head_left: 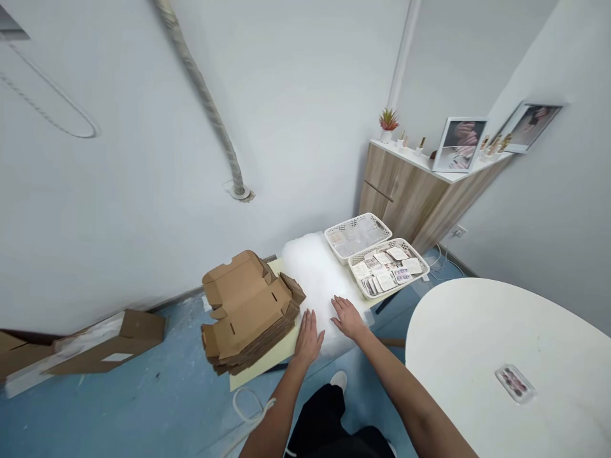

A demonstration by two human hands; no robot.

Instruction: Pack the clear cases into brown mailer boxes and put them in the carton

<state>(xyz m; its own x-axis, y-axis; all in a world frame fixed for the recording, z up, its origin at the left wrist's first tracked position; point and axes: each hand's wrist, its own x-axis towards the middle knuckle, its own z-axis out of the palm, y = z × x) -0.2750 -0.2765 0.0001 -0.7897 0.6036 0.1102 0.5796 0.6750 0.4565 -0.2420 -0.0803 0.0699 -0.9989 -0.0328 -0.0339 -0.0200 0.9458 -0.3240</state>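
A thick white pile of soft, sheet-like material (312,261) lies across the middle of a pale yellow table (265,362); what it is made of I cannot make out. My left hand (309,338) rests flat on its near left part, fingers stretched out. On its near right part lies my right hand (348,317), palm down with the fingers a little apart. Neither hand holds anything. Just left of my left hand is a stack of flattened brown cardboard boxes (252,312). Beyond my right hand stands a white basket (422,261) full of small cards and packs.
A second white basket (334,249) with clear packs stands behind the first. To the right is a round white table (468,331) bearing a small clear case (515,383). A wooden cabinet (405,184) fills the corner. Cardboard boxes (138,334) lie on the blue floor at left.
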